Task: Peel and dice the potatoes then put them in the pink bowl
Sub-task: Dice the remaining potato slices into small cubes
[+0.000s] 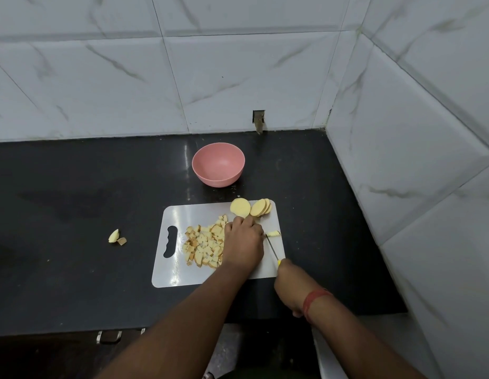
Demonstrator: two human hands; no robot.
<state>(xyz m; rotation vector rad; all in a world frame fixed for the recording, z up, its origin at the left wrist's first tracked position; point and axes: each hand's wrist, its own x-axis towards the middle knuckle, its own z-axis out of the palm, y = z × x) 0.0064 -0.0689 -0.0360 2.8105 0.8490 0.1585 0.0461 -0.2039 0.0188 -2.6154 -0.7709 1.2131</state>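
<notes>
Centre frame, white cutting board (183, 274) on black desk (74, 187) w/ diced potato pile (203, 246), left hand (243, 242) pressing down beside it, right hand (291, 288) gripping yellow-handled knife (272, 248) near small potato piece (273, 233), potato slices (251, 207) at board's top edge, pink bowl (218, 164) above, two scraps (117, 237) at left.

A home kitchen: a glossy black stone countertop (74, 203) meets white marble-patterned wall tiles (238, 64) in a corner at the upper right, with a white plastic chopping board (183, 272) of diced potato at centre.
</notes>
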